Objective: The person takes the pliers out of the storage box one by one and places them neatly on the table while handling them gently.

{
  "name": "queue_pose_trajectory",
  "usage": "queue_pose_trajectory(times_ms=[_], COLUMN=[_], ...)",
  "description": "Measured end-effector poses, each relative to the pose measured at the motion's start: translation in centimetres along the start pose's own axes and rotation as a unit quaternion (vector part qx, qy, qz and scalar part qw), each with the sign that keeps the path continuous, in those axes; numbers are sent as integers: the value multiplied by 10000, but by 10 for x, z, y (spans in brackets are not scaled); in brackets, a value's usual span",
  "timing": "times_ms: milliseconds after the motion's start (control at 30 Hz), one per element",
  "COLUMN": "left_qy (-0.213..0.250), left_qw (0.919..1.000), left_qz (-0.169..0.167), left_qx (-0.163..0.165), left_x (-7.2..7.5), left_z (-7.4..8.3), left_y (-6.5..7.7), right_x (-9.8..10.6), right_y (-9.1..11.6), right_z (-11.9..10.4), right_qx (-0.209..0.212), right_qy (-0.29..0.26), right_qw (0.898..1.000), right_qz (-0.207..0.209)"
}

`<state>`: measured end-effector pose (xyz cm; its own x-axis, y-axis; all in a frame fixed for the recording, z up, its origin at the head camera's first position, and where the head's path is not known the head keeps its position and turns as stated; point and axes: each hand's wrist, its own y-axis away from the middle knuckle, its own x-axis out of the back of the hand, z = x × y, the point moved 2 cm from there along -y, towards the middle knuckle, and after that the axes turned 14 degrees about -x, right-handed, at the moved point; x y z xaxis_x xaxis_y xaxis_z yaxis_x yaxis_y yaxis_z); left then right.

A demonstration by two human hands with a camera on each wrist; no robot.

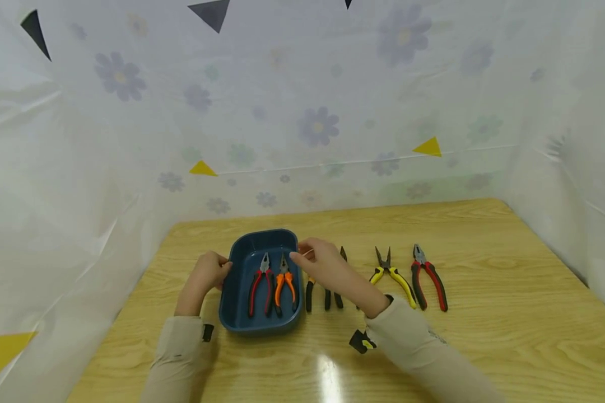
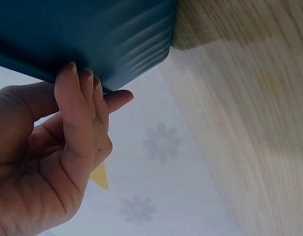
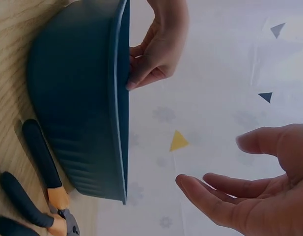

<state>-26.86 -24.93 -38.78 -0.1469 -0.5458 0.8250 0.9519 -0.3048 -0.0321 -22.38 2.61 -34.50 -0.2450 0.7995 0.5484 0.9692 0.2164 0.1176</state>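
A dark blue plastic tray (image 1: 242, 323) stands on the table at left of centre in the head view. My left hand (image 1: 210, 274) pinches its left rim, the thumb over the edge and the fingers against the outer wall. Beside the right rim, my right hand (image 1: 327, 263) is held with thumb and fingers apart, and the right wrist view shows it holding nothing. Inside the tray lie red-and-black combination pliers (image 1: 255, 285) and orange-and-black pliers (image 1: 279, 288). Right of the tray, pliers with black-and-orange handles (image 3: 57, 196) are partly hidden by my right hand.
Farther right lie yellow-and-black long-nose pliers (image 1: 403, 285), partly covered by my right forearm, and red-and-black pliers (image 1: 436, 282). Another dark plier tip (image 1: 343, 253) shows behind my right hand. A flower-printed white sheet (image 1: 262, 112) hangs behind the wooden table (image 1: 509, 336).
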Motion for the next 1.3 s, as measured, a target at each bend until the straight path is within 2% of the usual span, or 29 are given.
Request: queue_pose_trajectory(times_ms=[200,500,833,900,933,1000,1100,1167,1233,1300], left_qy=[50,51,23,26,1,25,41,52,82,86], left_qw=[10000,10000,10000,10000,10000,10000,10000,10000,10000,9999], left_qz=[-14,39,28,24,15,11,-8,-11,2,13], left_qx=[5,-26,-53,-37,-68,-34,-43,-40,-54,-79], left_x=[0,1,0,1,1,1,1,0,0,1], left_z=[-1,-2,-3,-3,-3,-2,-2,-2,-2,-2], left_y=[0,-1,-1,-1,-1,-1,-1,-1,-1,-1], right_x=[-19,-41,-60,-66,-68,-75,-86,-92,-96,-100], right_y=[-13,-27,-31,-31,-30,-27,-23,-21,-20,-21], right_z=[-1,-8,-9,-11,-13,-17,-24,-26,-26,-25], right_qx=[116,171,-69,41,159,445,762,676,528,358], right_qy=[418,806,1855,2488,2944,3904,5084,5388,5563,5582], right_qw=[9990,9937,9780,9650,9528,9182,8575,8394,8290,8284], right_qz=[-84,-755,-947,-829,-724,-511,-224,-230,-218,-281])
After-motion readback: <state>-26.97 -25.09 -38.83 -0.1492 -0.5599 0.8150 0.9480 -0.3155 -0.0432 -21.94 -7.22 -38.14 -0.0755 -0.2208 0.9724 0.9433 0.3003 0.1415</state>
